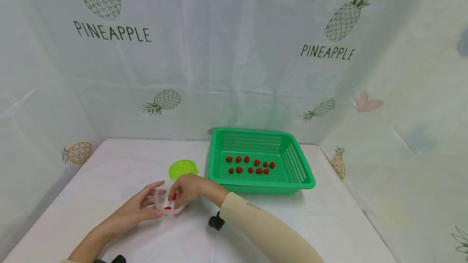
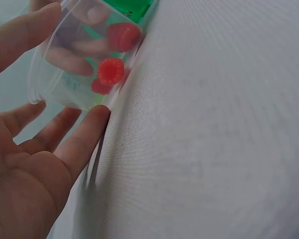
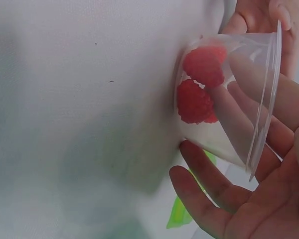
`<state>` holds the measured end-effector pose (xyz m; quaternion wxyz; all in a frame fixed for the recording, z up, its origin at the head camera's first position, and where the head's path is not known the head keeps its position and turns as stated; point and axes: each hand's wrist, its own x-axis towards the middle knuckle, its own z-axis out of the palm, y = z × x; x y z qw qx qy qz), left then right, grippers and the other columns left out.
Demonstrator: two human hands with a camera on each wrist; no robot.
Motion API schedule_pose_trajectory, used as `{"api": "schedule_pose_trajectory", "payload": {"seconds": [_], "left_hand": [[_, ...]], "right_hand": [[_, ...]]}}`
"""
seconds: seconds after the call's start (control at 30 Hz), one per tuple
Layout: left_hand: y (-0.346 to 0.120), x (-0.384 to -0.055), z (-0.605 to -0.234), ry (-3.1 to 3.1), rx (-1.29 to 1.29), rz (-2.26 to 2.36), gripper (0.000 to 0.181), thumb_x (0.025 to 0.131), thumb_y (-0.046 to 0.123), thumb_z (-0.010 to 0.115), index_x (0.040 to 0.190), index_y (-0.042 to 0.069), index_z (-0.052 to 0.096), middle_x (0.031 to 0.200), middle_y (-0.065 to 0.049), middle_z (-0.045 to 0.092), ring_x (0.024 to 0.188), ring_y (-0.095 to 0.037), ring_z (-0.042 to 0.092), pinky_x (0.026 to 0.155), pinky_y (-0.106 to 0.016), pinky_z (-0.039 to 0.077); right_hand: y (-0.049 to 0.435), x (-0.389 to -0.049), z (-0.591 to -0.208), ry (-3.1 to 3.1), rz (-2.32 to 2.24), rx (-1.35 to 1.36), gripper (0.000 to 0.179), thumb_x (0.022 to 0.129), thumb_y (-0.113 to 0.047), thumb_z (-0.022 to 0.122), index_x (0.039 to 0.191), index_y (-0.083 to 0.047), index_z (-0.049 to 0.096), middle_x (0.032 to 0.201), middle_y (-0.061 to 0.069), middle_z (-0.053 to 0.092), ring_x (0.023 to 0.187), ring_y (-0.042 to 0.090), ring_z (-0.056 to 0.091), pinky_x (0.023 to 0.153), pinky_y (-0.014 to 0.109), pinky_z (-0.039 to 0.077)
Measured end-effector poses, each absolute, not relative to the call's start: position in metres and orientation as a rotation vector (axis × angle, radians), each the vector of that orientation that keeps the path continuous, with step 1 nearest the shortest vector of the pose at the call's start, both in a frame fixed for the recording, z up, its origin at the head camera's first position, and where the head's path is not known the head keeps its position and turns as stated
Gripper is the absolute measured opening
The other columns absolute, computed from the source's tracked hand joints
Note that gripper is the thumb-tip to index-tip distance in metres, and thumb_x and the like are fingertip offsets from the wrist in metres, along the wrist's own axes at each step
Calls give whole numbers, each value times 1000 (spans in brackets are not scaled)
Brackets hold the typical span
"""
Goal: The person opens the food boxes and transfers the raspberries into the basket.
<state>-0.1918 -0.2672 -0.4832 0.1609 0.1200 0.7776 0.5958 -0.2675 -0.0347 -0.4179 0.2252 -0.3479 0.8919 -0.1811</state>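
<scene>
My left hand [image 1: 133, 210] grips a clear plastic cup [image 3: 219, 142] from its left side, thumb near the rim and fingers around the wall. Inside the cup, my right hand [image 1: 188, 188] reaches down with thumb and index finger, pinching a red raspberry [image 3: 204, 67] at their tips. Another raspberry [image 3: 194, 102] lies beside it at the cup's bottom, with part of a third behind. The right hand's other fingers stay outside, along the cup wall. Just behind the cup lies a lime-green lid [image 1: 183, 168].
A green plastic basket [image 1: 256, 189] stands at the back right of the white-covered table [image 1: 164, 246]. Several red berries [image 1: 257, 162] lie in two rows on its floor. Pineapple-printed sheeting [image 1: 226, 52] rises behind the table and at both sides.
</scene>
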Motion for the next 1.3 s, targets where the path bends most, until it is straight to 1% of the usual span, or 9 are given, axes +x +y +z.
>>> {"api": "schedule_pose_trajectory", "payload": {"seconds": [0.13, 0.3, 0.7, 1.0, 1.13, 1.2, 1.3], "left_hand": [[-267, -191, -486, 2215, 359, 1706, 88, 99, 15, 75, 169, 20, 22, 167, -23, 29, 152, -47, 37, 98, -19, 51], [-267, -190, -486, 2225, 347, 1692, 88, 99, 17, 75, 168, 20, 22, 166, -22, 31, 151, -45, 40, 97, -19, 51], [-267, -192, -486, 2238, 351, 1687, 87, 99, 18, 75, 168, 20, 22, 165, -21, 32, 149, -44, 42, 98, -18, 51], [-268, -193, -486, 2251, 371, 1684, 87, 99, 16, 75, 168, 19, 23, 164, -21, 33, 148, -44, 43, 98, -20, 51], [-268, -193, -486, 2253, 378, 1683, 87, 99, 16, 75, 168, 19, 22, 164, -21, 33, 149, -44, 43, 98, -20, 51], [-268, -193, -486, 2249, 383, 1687, 87, 99, 15, 75, 168, 19, 22, 164, -21, 33, 148, -40, 45, 99, -20, 51], [-267, -194, -487, 2244, 381, 1694, 87, 99, 15, 75, 168, 19, 22, 164, -22, 33, 148, -39, 45, 99, -20, 51]], "right_hand": [[-35, -267, -421, 2458, -493, -954, 19, 91, -20, 87, 109, -24, 82, 82, -14, 68, 78, 2, 59, 69, 17, 48], [-35, -267, -424, 2458, -500, -957, 21, 91, -19, 86, 111, -24, 82, 82, -13, 68, 77, 3, 58, 69, 17, 49], [-36, -266, -421, 2461, -539, -996, 22, 91, -15, 86, 113, -19, 82, 78, -13, 68, 75, 2, 58, 68, 15, 48], [-35, -266, -426, 2477, -547, -1001, 22, 92, -17, 85, 113, -21, 81, 78, -14, 68, 74, 2, 59, 67, 15, 48], [-34, -267, -427, 2468, -551, -1027, 23, 92, -16, 85, 114, -20, 82, 78, -14, 68, 73, 2, 59, 67, 15, 48], [-34, -268, -427, 2455, -561, -1053, 23, 92, -14, 85, 115, -18, 82, 79, -14, 69, 72, 1, 59, 67, 14, 48], [-33, -270, -428, 2449, -581, -1075, 21, 93, -12, 83, 114, -15, 82, 80, -12, 71, 71, 0, 60, 67, 13, 49]]}}
